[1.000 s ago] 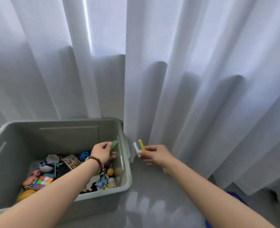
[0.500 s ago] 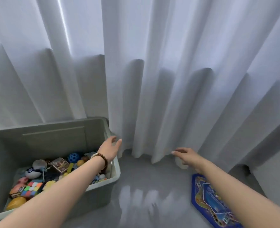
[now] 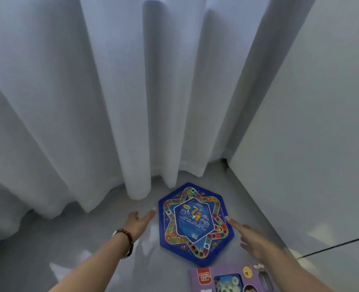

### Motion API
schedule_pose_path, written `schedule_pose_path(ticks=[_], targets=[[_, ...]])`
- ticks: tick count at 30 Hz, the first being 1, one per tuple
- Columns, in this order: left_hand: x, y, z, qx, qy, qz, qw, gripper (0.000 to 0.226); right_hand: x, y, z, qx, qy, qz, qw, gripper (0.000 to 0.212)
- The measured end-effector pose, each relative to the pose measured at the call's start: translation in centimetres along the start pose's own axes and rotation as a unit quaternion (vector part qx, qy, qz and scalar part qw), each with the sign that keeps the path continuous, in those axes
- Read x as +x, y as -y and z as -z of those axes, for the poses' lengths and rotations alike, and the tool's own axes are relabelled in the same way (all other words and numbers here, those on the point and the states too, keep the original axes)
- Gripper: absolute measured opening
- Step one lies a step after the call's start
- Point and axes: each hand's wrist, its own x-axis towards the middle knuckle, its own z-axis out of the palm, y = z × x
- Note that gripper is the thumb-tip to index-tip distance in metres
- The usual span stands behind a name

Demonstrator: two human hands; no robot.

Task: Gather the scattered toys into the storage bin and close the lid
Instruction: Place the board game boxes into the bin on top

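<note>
A blue hexagonal game board (image 3: 194,223) with a coloured star track lies flat on the grey floor. My left hand (image 3: 137,223) reaches toward its left edge, fingers straight, fingertips just short of the rim. My right hand (image 3: 251,237) stretches over the board's right edge with the fingers extended, holding nothing. A purple toy box (image 3: 230,278) lies on the floor just in front of the board, partly under my right forearm. The storage bin is out of view.
White curtains (image 3: 111,102) hang to the floor behind the board. A white wall or cabinet panel (image 3: 311,133) rises at the right. A thin black cable (image 3: 334,246) runs along the floor at the right. Grey floor (image 3: 69,239) stretches to the left.
The view has swung right, away from the bin. Both hands, empty since dropping the small blocks, have moved to either side of the blue game board.
</note>
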Motion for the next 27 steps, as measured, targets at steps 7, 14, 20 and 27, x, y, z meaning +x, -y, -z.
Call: schedule_pose_path(ticks=[7, 14, 20, 27], targets=[[6.3, 3.8, -7.5, -0.065, 0.056, 0.101, 0.991, 0.091, 7.9, -4.7, -1.2, 0.062, 0.007, -0.03, 0.998, 0.07], [7.6, 4.4, -9.6, -0.144, 0.036, 0.057, 0.987, 0.045, 11.4, -6.1, -2.3, 0.137, -0.055, -0.017, 0.989, 0.055], [4.5, 1.9, -6.3, -0.171, 0.014, 0.047, 0.984, 0.055, 6.9, -2.5, -1.8, 0.271, -0.055, 0.016, 0.961, 0.053], [-6.8, -2.8, 2.2, -0.238, 0.134, 0.053, 0.961, 0.04, -9.3, 5.5, -0.8, 0.267, -0.016, 0.16, 0.95, 0.067]])
